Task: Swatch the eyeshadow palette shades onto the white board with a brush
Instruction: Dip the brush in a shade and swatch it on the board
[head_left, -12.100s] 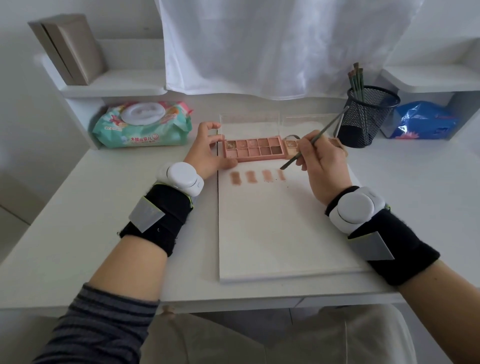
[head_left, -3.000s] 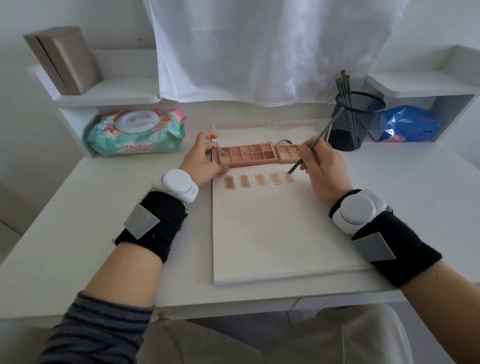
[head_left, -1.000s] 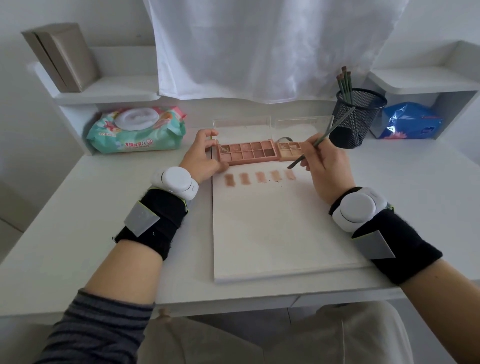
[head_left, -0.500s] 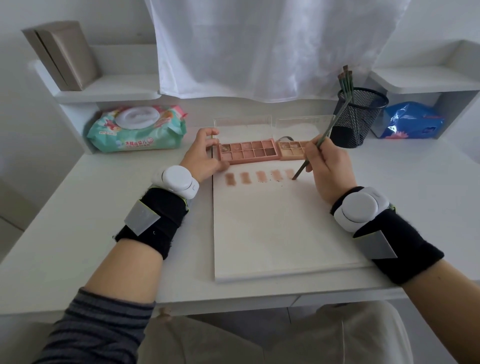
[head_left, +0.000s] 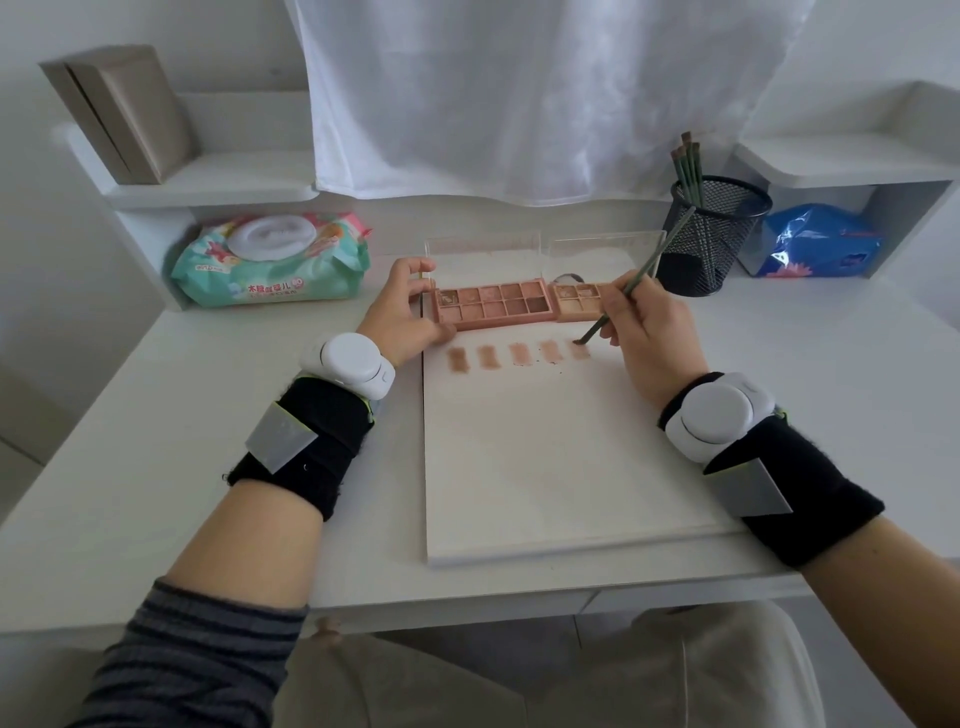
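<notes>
A pink eyeshadow palette (head_left: 493, 305) with its clear lid raised lies across the top of the white board (head_left: 561, 457). My left hand (head_left: 402, 312) holds the palette's left end, thumb at the front edge and fingers on the far corner. My right hand (head_left: 644, 332) pinches a thin green brush (head_left: 631, 283), and the brush tip touches the board at the rightmost swatch. A row of several brownish-pink swatches (head_left: 517, 355) runs just below the palette.
A black mesh cup (head_left: 714, 236) with more brushes stands at the back right, just behind the brush handle. A wet-wipes pack (head_left: 270, 265) lies at the back left, a blue bag (head_left: 818, 241) under the right shelf. A white curtain hangs behind.
A fifth swatch has appeared at the right end of the row. Over the last half second the brush tip moved up onto that swatch. My left hand stayed on the palette.
</notes>
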